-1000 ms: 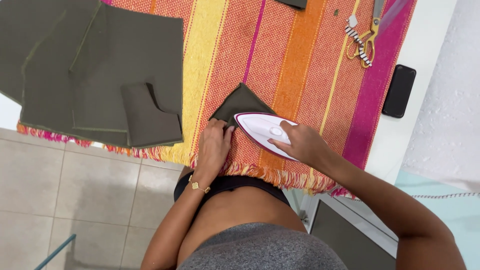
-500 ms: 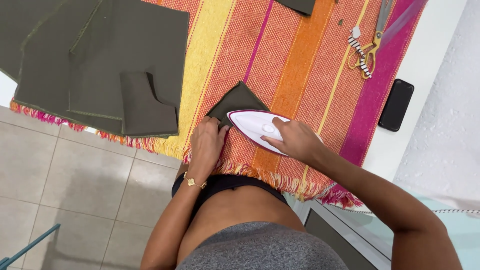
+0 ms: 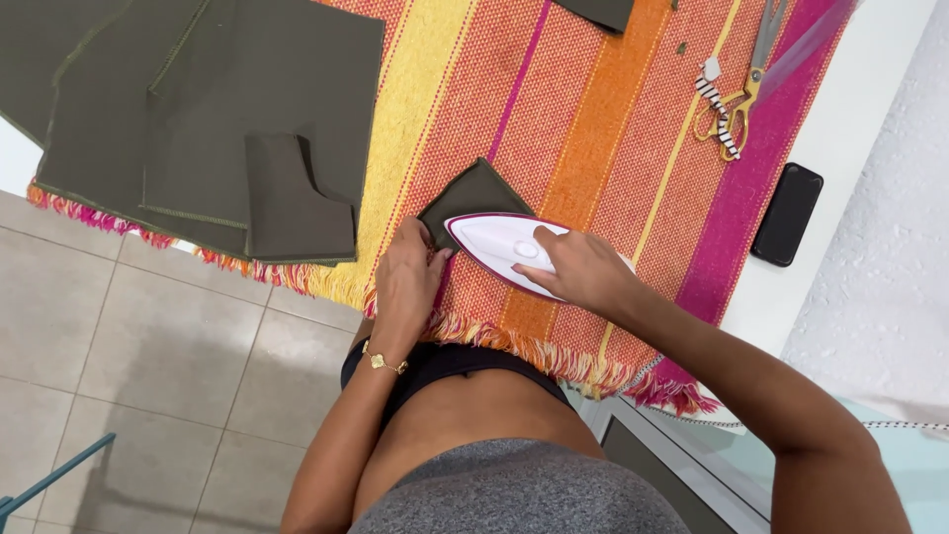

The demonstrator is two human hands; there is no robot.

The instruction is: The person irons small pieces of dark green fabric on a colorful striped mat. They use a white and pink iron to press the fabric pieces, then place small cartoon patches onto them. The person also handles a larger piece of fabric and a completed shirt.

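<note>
A small dark olive fabric piece [image 3: 474, 190] lies on a striped orange, yellow and pink cloth [image 3: 593, 109] spread over the table. My right hand [image 3: 578, 269] grips a white iron with a magenta rim [image 3: 494, 242], whose tip rests on that fabric piece. My left hand [image 3: 407, 282] lies flat on the cloth, its fingertips pressing the near corner of the fabric beside the iron's tip. A gold bracelet sits on my left wrist.
Larger olive fabric pieces [image 3: 198, 119] lie stacked at the table's left, partly hanging over the edge. Scissors with gold handles [image 3: 736, 89] lie at the far right of the cloth. A black phone [image 3: 787, 214] rests on the white tabletop. Tiled floor is below left.
The iron has slid a little further onto the olive piece, with my right hand following. My left hand stays at the fabric's corner. The view has shifted slightly.
</note>
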